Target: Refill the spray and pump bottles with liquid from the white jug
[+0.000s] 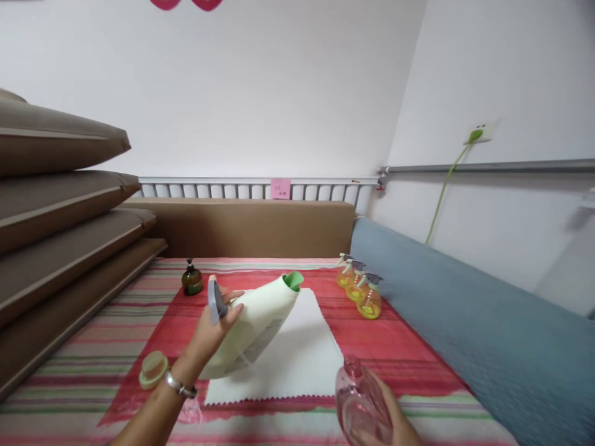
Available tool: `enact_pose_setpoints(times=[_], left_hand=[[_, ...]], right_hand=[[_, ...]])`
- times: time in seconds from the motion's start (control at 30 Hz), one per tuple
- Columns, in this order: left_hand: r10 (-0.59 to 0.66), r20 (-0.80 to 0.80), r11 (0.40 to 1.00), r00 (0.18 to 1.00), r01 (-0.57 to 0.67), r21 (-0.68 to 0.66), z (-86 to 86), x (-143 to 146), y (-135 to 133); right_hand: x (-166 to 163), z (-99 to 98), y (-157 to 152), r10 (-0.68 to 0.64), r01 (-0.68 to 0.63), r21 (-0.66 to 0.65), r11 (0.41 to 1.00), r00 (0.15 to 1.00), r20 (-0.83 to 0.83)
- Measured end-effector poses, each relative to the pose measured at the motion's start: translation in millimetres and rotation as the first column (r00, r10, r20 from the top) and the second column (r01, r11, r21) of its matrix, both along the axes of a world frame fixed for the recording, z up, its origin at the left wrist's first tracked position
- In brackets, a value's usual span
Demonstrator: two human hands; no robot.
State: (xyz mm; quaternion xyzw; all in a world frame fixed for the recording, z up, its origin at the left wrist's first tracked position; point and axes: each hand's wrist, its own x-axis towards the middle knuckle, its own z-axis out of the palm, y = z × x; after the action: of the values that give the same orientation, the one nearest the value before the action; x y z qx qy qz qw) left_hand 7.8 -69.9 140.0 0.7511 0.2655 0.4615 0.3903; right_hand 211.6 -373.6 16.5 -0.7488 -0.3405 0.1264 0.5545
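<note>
Fingers [235, 295] of the left hand [209, 337] are clenched round the grey handle [214, 300] of a big pale jug [260, 322], and it is up off the surface, hanging over the near-left part of the white cloth [302, 353]. The jug is tipped hard, base low and near, green spout [294, 280] high and aimed far-right. That slant looks like a carrying grip on a heavy body, with the wrist taking the weight.

At the near right, the right hand [395, 415] cradles a pink bottle [360, 399] from below, fingers wrapped about its belly. Its neck is uncapped and leaning left toward the jug, though the two are well apart.

A round pale lid [153, 368] lies near left on the striped sheet [93, 347], probably parked there out of the way. The cloth sits in the middle, seemingly as a guard for the sheet against spills.

Further off, a small brown bottle [191, 279] stands far left. Three yellow spray bottles [357, 285] huddle far right beside the blue cushion [465, 328]. Brown cushions [60, 204] are stacked along the left.
</note>
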Motion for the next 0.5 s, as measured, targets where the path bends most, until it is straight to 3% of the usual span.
enact_pose_setpoints(times=[0.1,0.23,0.37,0.5], left_hand=[[-0.069,-0.122,0.997,0.990,0.073,0.024,-19.9,12,1],[-0.117,-0.160,0.990,0.980,0.128,0.061,-35.1,25,2],[-0.164,-0.272,0.977,0.948,0.195,0.089,-27.0,31,1],[-0.191,-0.374,0.966,0.907,0.242,0.093,-15.8,35,-2]], right_hand=[[17,18.0,2,-0.095,0.100,-0.029,0.995,0.986,0.138],[41,57.1,9,-0.041,0.086,-0.116,0.990,0.938,0.345],[62,102.4,17,0.025,0.144,-0.222,0.964,0.785,0.618],[77,130.3,30,0.140,0.149,-0.286,0.947,0.610,0.780]])
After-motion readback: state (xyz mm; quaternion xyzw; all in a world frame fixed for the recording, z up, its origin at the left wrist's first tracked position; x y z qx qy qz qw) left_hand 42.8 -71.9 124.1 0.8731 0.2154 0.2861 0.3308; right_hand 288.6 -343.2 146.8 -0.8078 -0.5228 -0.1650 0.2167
